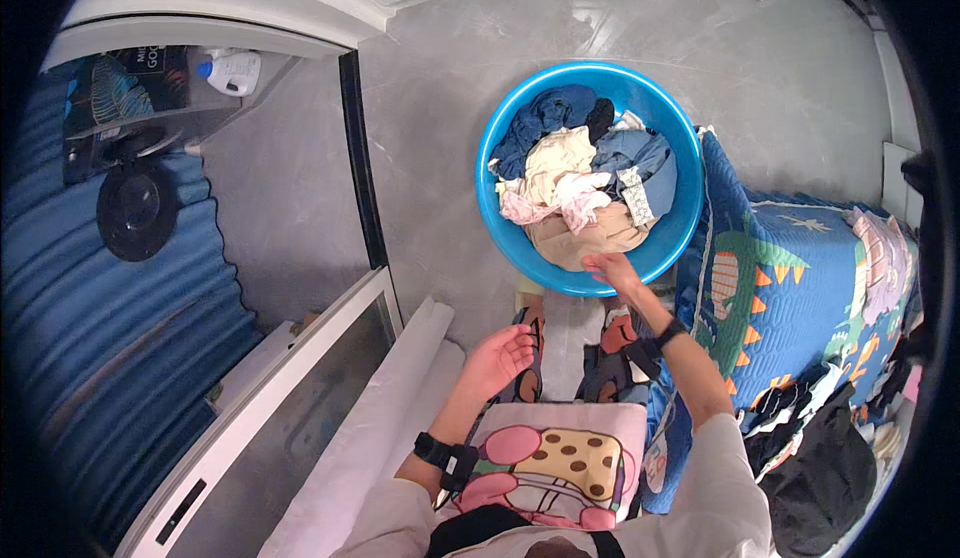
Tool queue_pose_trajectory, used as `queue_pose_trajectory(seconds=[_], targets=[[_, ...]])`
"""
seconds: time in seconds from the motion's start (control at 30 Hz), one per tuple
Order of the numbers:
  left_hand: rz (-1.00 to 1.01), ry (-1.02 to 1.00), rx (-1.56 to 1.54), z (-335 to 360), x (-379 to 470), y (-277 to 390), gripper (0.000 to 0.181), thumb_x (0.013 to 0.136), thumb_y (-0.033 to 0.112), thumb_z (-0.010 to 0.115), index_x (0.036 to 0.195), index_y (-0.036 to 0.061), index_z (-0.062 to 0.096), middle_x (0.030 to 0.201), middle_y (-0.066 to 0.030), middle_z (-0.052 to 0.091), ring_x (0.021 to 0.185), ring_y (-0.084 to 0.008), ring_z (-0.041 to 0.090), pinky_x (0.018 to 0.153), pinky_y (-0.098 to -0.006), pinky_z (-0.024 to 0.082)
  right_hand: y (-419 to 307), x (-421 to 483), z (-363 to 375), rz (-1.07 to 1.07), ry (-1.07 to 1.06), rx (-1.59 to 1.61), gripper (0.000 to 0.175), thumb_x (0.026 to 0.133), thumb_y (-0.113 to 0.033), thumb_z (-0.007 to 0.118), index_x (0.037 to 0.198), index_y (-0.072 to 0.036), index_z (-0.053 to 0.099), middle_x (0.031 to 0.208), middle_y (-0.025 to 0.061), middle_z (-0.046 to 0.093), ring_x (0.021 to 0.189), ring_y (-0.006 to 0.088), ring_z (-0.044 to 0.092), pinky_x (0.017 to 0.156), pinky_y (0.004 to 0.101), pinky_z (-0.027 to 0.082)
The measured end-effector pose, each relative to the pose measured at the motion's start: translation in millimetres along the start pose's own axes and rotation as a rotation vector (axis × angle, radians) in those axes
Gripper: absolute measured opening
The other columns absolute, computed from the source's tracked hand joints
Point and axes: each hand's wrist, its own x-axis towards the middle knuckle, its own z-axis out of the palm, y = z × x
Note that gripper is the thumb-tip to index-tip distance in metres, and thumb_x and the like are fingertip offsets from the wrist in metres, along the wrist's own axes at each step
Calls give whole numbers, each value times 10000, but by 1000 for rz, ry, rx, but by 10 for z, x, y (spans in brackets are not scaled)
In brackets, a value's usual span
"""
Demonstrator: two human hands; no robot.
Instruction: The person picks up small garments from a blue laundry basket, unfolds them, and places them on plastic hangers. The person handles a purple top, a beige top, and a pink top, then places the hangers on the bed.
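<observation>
In front of me a round blue plastic tub (487, 205) stands on the floor with a heap of clothes in it. The heap includes dark blue clothing (540, 119), a cream cloth (559, 156), a pink-and-white cloth (581, 199) and a beige cloth (592, 241). My right hand (613, 270) is over the tub's near rim, fingertips at the beige cloth's edge; whether they grip it cannot be made out. Bent loosely and holding nothing, my left hand (501, 361) is above my feet, left of centre. A pink cartoon-print cloth (555, 460) lies close to my body.
A blue dinosaur-print quilt (795, 273) drapes beside the tub at right, with clothes (810, 445) piled nearby. At left are a white-framed door (277, 415), a dark threshold (360, 160), blue corrugated sheeting (142, 318) and a white detergent jug (234, 74).
</observation>
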Motion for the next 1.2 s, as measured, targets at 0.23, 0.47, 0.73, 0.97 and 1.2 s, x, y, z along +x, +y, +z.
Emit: queue_pose_trajectory(seconds=[0.23,0.47,0.73,0.97,1.2], targets=[[75,-14,-122,-467,-53,79,214,930,200,495,1023,30,587,869,-56,632,810,-174,601,760,-305,487,246,2094,525,-261,261,-244,492,891,-222,559,1321,-86,360,1074,107,559,865,170,564,699,273,486],[42,169,-377,-816,-333,-43,183,930,152,474,972,16,590,818,-48,607,757,-172,570,728,-315,474,-45,1437,567,-648,517,-387,379,888,-336,519,903,31,612,780,206,615,715,315,590,673,389,447],[109,-68,-263,-285,-858,54,143,909,146,521,960,35,596,821,-44,609,763,-155,584,716,-302,489,-1116,-2720,49,-1232,1135,-294,208,880,-176,567,938,9,643,874,113,643,809,193,572,753,306,443],[9,-89,-230,110,-1259,156,145,914,131,497,958,18,578,797,-53,581,725,-163,536,681,-288,459,-1145,-2132,302,-981,660,-1025,275,824,-196,520,969,13,624,883,260,609,833,408,566,754,488,432],[150,-109,-103,354,-1310,369,133,903,122,509,952,17,575,788,-42,573,743,-154,547,692,-289,460,-1102,-3982,214,-1166,1192,-373,169,872,-68,539,901,54,651,980,138,651,991,267,565,931,373,388]])
